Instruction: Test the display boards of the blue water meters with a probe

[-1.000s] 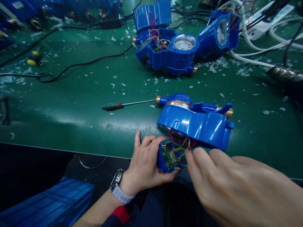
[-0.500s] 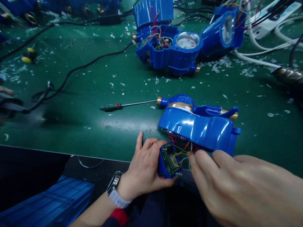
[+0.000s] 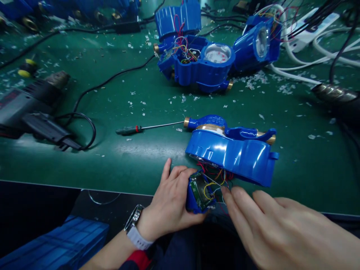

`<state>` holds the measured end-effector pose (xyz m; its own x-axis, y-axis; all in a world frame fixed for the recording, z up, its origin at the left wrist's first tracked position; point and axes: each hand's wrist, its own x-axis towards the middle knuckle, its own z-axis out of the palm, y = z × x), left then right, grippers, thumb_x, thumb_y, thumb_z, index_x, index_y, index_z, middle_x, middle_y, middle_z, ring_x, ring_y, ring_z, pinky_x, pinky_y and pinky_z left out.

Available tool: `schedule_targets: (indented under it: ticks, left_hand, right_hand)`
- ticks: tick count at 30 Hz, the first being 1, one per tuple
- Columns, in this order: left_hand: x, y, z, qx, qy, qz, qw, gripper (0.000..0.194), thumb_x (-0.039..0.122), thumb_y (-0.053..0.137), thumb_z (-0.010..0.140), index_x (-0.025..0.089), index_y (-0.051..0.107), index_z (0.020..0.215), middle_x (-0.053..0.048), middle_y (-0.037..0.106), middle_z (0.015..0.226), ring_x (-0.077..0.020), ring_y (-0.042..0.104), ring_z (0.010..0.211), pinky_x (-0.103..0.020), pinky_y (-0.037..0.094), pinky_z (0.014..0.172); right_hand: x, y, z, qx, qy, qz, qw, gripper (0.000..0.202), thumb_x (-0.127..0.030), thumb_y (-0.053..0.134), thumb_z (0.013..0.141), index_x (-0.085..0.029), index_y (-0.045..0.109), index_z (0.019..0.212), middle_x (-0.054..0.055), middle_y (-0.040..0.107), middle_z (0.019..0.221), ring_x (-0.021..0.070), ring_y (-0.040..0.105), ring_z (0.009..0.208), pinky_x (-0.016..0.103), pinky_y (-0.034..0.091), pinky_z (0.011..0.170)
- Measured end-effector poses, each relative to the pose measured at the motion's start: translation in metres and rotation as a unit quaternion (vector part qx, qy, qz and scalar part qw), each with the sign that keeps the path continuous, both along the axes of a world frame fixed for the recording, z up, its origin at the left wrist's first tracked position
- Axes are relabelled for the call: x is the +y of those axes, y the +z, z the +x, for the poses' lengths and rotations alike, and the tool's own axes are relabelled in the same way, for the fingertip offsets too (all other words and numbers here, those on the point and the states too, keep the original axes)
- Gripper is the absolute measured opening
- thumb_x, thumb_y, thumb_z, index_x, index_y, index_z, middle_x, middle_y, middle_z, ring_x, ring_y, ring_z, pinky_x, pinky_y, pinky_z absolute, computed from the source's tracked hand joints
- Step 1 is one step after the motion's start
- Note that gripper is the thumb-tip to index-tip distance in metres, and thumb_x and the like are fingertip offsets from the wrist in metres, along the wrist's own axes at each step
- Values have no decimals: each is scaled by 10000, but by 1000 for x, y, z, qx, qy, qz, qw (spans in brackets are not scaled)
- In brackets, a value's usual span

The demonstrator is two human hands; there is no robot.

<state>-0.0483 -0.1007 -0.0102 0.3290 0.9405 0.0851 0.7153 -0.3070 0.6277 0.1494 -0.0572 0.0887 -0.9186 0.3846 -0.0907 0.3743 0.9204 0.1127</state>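
Note:
My left hand (image 3: 174, 193) is wrapped round a small blue housing (image 3: 192, 198) at the table's front edge. A green circuit board (image 3: 200, 187) sits inside it, with yellow and pale wires (image 3: 208, 190) looping off one side. My right hand (image 3: 261, 225) pinches a thin metal tool (image 3: 212, 180), its shaft reaching over the board's upper corner. What kind of tool it is stays hidden by the fingers. Just beyond both hands a blue water meter (image 3: 230, 153) lies on its side, and red and other coloured wires (image 3: 219, 173) run from under it towards the housing.
A screwdriver (image 3: 131, 130) lies left of the meter. Further left is a heat gun (image 3: 42, 112) with a looped black cable. More blue meters (image 3: 194, 63) with exposed wires stand behind. A power strip (image 3: 312, 30), white cables and a metal nozzle (image 3: 334, 92) occupy the right. Plastic scraps litter the green table (image 3: 112, 157).
At the left, a blurred hand and dark object at the edge have given way to a heat gun lying on the table. The view has shifted slightly; my hands keep nearly the same pose.

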Motion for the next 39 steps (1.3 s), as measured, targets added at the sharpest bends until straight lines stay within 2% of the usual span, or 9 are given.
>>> schedule_targets:
  ticks: [5, 8, 15, 18, 21, 26, 30, 32, 39]
  left_hand:
    - [-1, 0, 1, 1, -2, 12, 1000, 651, 388, 685, 679, 173, 375, 1209, -116, 636, 1094, -306, 583, 1074, -658, 191, 1120]
    - [-1, 0, 2, -2, 6, 17, 1000, 653, 387, 694, 670, 183, 387, 1209, -108, 639, 1088, -306, 592, 1062, -660, 191, 1120]
    - [-2, -2, -1, -13, 9, 26, 1000, 687, 412, 713, 659, 187, 388, 1222, -123, 632, 1123, -308, 593, 1085, -656, 192, 1124]
    - [-3, -1, -4, -38, 12, 33, 999, 698, 413, 706, 658, 185, 381, 1232, -127, 622, 1136, -305, 593, 1100, -643, 193, 1132]
    - [-5, -2, -7, -63, 10, 46, 997, 712, 389, 694, 643, 188, 376, 1248, -126, 615, 1145, -306, 594, 1105, -639, 192, 1135]
    - [-7, -4, -9, -90, 3, 68, 994, 745, 393, 694, 627, 191, 364, 1263, -129, 612, 1140, -306, 611, 1076, -629, 245, 1118]
    - [-8, -5, -8, -103, 7, 84, 991, 746, 404, 696, 633, 193, 355, 1262, -134, 614, 1125, -305, 621, 1059, -634, 272, 1102]
    - [-8, -6, -8, -101, 10, 88, 991, 747, 405, 697, 632, 192, 356, 1262, -136, 616, 1121, -309, 625, 1054, -639, 285, 1093]
    - [-9, -8, -7, -92, 14, 105, 990, 752, 414, 697, 638, 194, 354, 1271, -131, 622, 1119, -306, 633, 1043, -632, 304, 1090]
  right_hand:
    - [2, -9, 8, 74, -52, -31, 995, 337, 3, 488, 611, -137, 695, 836, 93, 690, 760, 186, 594, 467, 266, 396, 322]
    - [2, -15, 11, 83, -88, -43, 992, 397, 40, 475, 651, -117, 688, 947, 67, 688, 761, 154, 596, 453, 238, 427, 355]
    - [-12, -26, 20, 147, -102, -41, 983, 406, 22, 401, 720, -63, 668, 1014, 111, 691, 825, 202, 669, 610, 280, 533, 457]
    - [-14, -28, 25, 177, -109, -41, 977, 402, 27, 390, 754, -74, 667, 1027, 108, 696, 864, 197, 681, 691, 274, 555, 543]
    - [-14, -30, 33, 201, -119, -78, 969, 393, 2, 392, 812, -114, 653, 1081, 93, 694, 924, 187, 677, 751, 273, 559, 606]
    - [-16, -31, 45, 210, -140, -156, 955, 388, -39, 386, 884, -184, 606, 1169, 69, 661, 1003, 177, 667, 784, 267, 555, 601]
    - [-24, -25, 46, 190, -159, -115, 962, 423, -38, 345, 875, -202, 565, 1197, 56, 626, 989, 160, 647, 599, 261, 514, 446]
    - [-27, -22, 44, 179, -148, -88, 969, 446, -18, 337, 850, -178, 551, 1207, 60, 622, 973, 152, 639, 557, 254, 506, 408]
    - [-33, -17, 37, 138, -115, -52, 982, 517, 25, 380, 771, -116, 520, 1249, 86, 620, 1013, 174, 676, 745, 241, 562, 492]
